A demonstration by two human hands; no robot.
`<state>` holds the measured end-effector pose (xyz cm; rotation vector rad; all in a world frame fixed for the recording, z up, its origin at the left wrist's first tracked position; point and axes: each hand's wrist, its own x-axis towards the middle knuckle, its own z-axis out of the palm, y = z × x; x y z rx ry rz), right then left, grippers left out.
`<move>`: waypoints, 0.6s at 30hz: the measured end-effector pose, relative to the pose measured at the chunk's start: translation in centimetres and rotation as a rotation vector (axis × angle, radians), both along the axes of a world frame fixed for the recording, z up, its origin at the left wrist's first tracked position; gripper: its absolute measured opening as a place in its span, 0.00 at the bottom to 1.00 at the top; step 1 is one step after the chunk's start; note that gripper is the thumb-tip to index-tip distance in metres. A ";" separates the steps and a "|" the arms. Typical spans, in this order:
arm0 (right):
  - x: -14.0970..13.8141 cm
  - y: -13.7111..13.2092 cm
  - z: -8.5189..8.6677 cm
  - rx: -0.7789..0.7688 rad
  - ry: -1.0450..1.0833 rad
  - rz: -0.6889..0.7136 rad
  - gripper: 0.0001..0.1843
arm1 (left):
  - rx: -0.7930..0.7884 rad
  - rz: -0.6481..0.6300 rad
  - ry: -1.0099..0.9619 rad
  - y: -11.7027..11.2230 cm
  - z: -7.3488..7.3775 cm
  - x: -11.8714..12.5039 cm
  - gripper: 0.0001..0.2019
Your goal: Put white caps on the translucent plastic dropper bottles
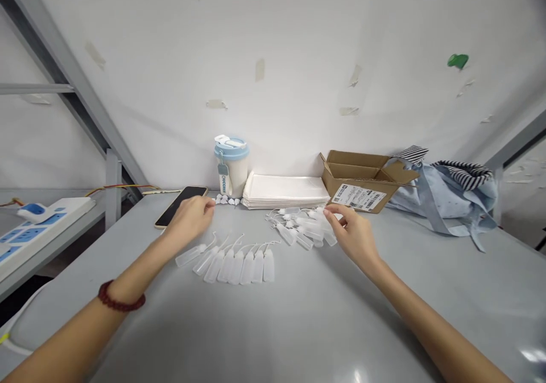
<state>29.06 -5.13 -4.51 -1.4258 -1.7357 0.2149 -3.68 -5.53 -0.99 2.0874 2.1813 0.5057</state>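
Observation:
My left hand (194,217) is over the table beside a dark phone, with its fingers drawn together. Its fingertips are close to some small white pieces (230,201) in front of the cup; what they pinch, if anything, is too small to make out. At the right edge of a loose pile of translucent plastic tags (305,227) with thin loops, my right hand (353,236) has thumb and forefinger closed at a tag. Nearer to me, several like tags (236,266) lie side by side in a fanned row, loops pointing away.
The phone (181,205) lies at the left. Along the wall stand a blue-lidded cup (232,170), a stack of white flat packets (285,190), an open cardboard box (360,184) and a light blue cloth bag (447,195). A power strip (40,229) sits far left.

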 end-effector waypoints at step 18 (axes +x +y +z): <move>-6.4 -5.0 0.8 -0.291 -0.304 0.396 0.08 | -0.098 -0.051 0.074 3.4 -3.6 -2.5 0.11</move>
